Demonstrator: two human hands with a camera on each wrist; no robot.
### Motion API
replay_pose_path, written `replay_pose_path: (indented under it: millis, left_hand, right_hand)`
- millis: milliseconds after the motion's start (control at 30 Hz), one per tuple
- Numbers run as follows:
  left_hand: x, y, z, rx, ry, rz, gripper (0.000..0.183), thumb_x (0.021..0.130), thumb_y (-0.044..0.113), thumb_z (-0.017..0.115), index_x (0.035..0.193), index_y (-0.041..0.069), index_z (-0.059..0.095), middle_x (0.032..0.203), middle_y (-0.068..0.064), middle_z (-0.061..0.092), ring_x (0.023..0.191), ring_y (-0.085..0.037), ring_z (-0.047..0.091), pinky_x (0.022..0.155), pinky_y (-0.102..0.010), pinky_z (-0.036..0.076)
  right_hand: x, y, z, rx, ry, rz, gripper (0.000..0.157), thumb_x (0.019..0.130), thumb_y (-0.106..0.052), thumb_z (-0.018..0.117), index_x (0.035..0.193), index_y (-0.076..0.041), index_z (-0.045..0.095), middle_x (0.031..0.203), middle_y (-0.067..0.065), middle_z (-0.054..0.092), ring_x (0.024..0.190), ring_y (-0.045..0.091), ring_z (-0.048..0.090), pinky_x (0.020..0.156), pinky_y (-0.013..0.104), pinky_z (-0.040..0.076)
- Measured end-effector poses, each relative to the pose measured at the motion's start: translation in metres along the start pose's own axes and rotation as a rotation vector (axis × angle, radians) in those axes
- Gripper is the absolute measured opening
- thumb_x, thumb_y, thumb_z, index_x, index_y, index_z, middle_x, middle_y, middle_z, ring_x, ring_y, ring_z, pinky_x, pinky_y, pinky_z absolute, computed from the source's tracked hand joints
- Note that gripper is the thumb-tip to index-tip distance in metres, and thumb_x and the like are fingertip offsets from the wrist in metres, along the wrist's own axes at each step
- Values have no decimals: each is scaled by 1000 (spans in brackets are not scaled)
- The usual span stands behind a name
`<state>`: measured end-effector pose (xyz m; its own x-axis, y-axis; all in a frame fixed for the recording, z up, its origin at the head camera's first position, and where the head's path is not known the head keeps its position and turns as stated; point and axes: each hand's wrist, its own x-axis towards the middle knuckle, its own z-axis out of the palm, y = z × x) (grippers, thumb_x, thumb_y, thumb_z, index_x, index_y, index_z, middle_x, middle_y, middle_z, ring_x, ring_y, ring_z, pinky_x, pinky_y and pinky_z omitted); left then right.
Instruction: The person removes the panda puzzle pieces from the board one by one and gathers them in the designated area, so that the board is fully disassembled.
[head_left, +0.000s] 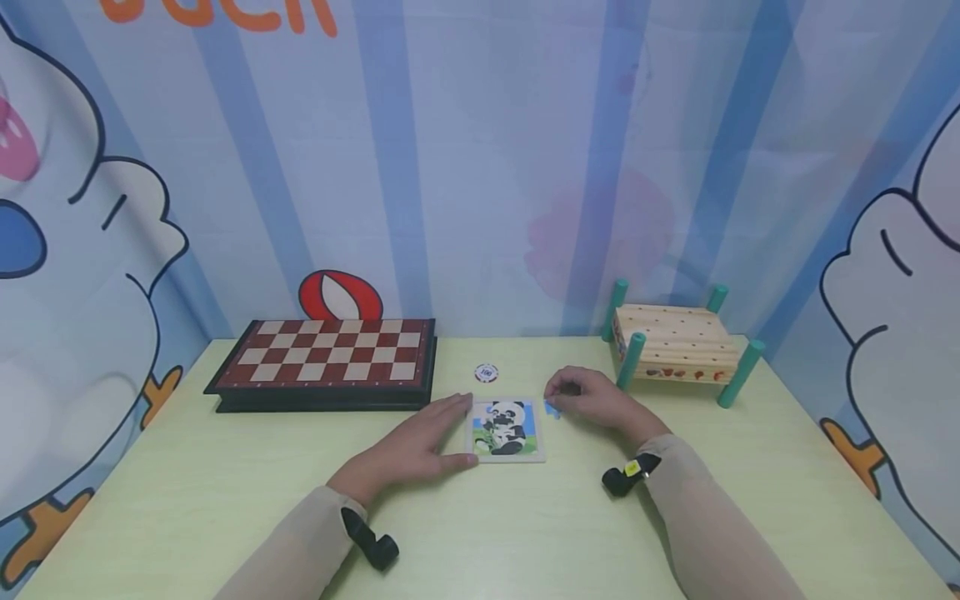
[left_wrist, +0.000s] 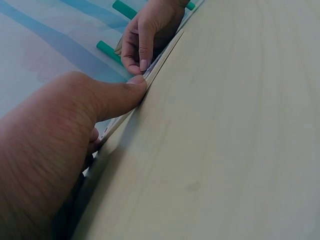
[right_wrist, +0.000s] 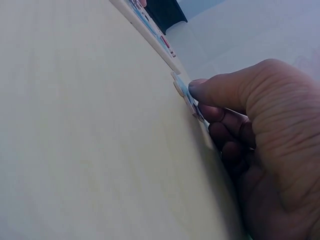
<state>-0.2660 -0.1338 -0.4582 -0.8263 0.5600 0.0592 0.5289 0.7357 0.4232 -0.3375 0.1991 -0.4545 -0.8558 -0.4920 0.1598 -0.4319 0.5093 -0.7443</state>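
A small square panda puzzle (head_left: 506, 429) in a pale frame lies on the table; a gap of plain blue shows along its upper left. My left hand (head_left: 416, 442) is spread at its left side, fingers straight at the upper left corner and thumb touching the lower left corner. In the left wrist view the thumb (left_wrist: 122, 95) rests against the frame's edge. Just right of the puzzle, my right hand (head_left: 592, 398) pinches a small blue puzzle piece (head_left: 552, 410) between thumb and fingers. The right wrist view shows this piece (right_wrist: 184, 92) slightly tilted, close to the tabletop.
Behind the puzzle lies a round poker chip (head_left: 486, 372) marked 100. A red and white chessboard box (head_left: 322, 362) stands at the back left. At the back right is a wooden pegboard stand (head_left: 675, 342) with green legs. A printed curtain (head_left: 480, 167) hangs behind the table.
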Motion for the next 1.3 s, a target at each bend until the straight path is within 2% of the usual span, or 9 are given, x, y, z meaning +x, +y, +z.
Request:
replay_pose_path:
  millis: [200, 400, 567, 700, 933, 1300]
  left_hand:
    - [-1, -1, 1, 2, -4, -4, 93, 90, 67, 58, 162, 19, 23, 167, 1, 22, 153, -22, 17, 121, -46, 21]
    - [-1, 0, 1, -1, -11, -10, 93, 90, 67, 58, 162, 19, 24, 167, 2, 22, 153, -22, 17, 121, -45, 22]
    - [-1, 0, 1, 0, -12, -8, 94, 90, 69, 56, 162, 19, 23, 167, 2, 21, 153, -22, 17, 121, -46, 22]
    - [0, -1, 0, 15, -9, -3, 94, 90, 70, 55, 162, 20, 22, 167, 2, 21, 153, -22, 17, 121, -46, 22]
    - [1, -1, -1, -5, -14, -10, 92, 90, 68, 57, 162, 20, 23, 167, 2, 22, 153, -22, 17, 121, -47, 23]
    - [1, -2, 0, 1, -14, -3, 91, 91, 67, 56, 162, 20, 23, 166, 3, 22, 153, -20, 18, 121, -46, 24]
  right_hand:
    - [-1, 1, 0, -5, -6, 18, 6, 95, -13, 69, 101, -14, 71, 99, -1, 66, 93, 18, 57, 85, 36, 47]
    - [0, 3, 1, -3, 2, 44, 7, 97, -17, 68, 102, -16, 71, 103, -1, 67, 98, 20, 58, 89, 39, 47]
    - [2, 2, 1, 1, 30, 34, 10, 97, -21, 68, 104, -15, 71, 105, 0, 68, 101, 19, 59, 94, 42, 48]
    - [7, -4, 3, 23, 39, 10, 12, 97, -22, 68, 105, -14, 71, 103, 1, 68, 98, 19, 61, 92, 41, 49]
    - [22, -14, 14, 19, -1, -22, 13, 97, -24, 68, 105, -15, 73, 101, -1, 69, 93, 17, 61, 85, 35, 50]
    - [45, -30, 36, 61, -123, -70, 15, 97, -22, 68, 107, -15, 76, 107, -3, 70, 103, 17, 61, 94, 37, 49]
